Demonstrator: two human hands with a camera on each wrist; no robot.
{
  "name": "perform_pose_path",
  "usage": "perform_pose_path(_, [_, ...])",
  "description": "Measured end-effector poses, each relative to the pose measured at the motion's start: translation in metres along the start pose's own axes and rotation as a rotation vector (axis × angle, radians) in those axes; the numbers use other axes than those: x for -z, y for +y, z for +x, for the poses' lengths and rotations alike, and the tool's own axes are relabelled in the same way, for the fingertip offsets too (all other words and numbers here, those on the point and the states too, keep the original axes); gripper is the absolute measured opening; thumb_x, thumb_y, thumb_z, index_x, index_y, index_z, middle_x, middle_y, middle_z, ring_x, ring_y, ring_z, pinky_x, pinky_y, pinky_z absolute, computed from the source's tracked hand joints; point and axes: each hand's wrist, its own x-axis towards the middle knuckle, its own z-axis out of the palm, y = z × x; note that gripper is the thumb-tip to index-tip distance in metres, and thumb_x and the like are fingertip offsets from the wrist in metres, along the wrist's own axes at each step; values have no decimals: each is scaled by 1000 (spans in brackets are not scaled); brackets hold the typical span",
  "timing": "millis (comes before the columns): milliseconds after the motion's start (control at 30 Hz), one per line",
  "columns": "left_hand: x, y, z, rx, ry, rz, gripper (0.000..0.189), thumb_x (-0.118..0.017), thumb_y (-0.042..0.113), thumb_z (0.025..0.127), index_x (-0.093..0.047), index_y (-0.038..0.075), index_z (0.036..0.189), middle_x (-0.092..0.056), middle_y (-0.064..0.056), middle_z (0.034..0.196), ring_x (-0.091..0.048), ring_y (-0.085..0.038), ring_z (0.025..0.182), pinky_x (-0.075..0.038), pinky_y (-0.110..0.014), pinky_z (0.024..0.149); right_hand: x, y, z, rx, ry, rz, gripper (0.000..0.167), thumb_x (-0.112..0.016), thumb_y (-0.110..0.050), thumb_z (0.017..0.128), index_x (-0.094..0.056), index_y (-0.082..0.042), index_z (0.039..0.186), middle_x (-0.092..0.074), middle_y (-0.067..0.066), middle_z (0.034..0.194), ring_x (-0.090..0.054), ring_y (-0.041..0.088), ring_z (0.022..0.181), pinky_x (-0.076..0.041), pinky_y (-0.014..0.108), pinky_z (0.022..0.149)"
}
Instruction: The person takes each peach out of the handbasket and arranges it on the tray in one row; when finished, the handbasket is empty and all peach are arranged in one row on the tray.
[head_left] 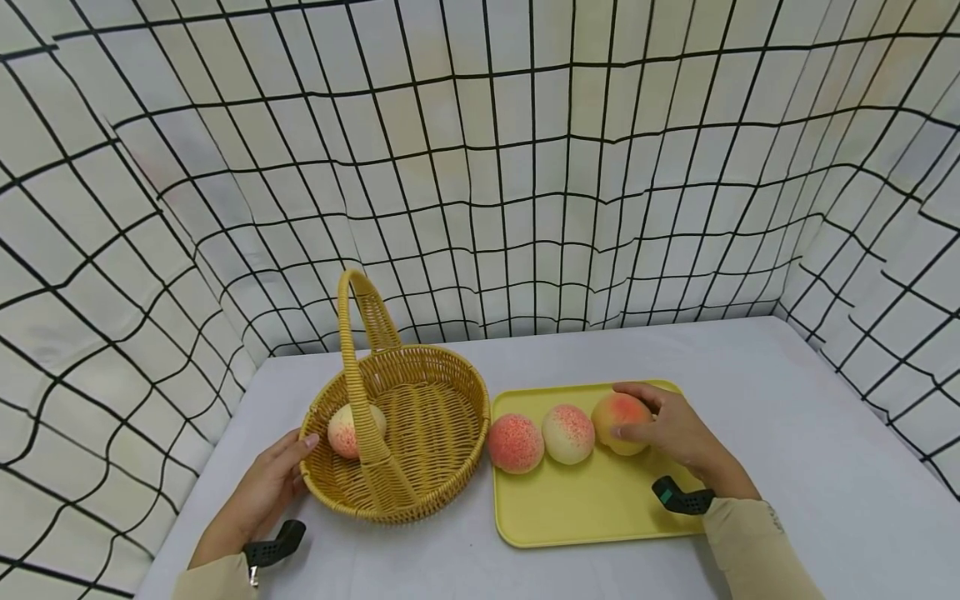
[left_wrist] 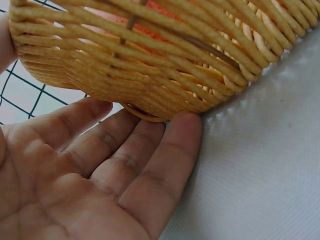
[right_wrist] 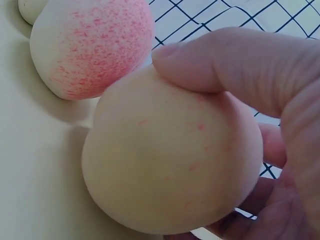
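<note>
The left hand [head_left: 272, 477] held the left side of the basket [head_left: 442, 417], fingers [left_wrist: 152, 172] against its outer wall; well right of the basket, the right hand [head_left: 673, 423] curved in a grasp.

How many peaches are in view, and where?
4: a speckled peach in the wicker basket, partly behind its handle; a red peach and a pale peach on the yellow tray; an orange peach in the right hand beside them.

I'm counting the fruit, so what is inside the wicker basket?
One pale, red-speckled peach sits at the left inside the wicker basket, beside bare woven floor. The handle hides a strip of both.
</note>
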Motion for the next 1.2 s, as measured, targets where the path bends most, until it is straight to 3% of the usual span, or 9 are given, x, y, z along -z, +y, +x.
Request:
perform_pose_path(267, [0,0,0,0,-2,8,77,-42,48,112,-16,0,165,-25,-25,168,-53,0,123,-50,-18,92,1,4,1,-13,-34,16,73,-83,-26,90,-51,-4,152,-59,17,144,-58,28,122,-50,27,97])
perform_pose_path(567, [0,-1,1,10,-1,22,75,-40,47,112,-15,0,165,-25,-25,168,-51,-2,126,-50,-18,92,2,4,1,-2,-42,27,73,-83,-23,90,-51,-2,152,-58,19,144,-57,29,124,-50,24,96])
perform_pose_path(1200, [0,1,0,8,0,15,79,-42,50,111,-14,0,166,-26,-25,168,-54,6,116,-50,-17,91,5,4,-2,31,-65,18,71,-79,-25,94,-48,-2,153,-58,18,145,-57,27,124,-48,23,97])
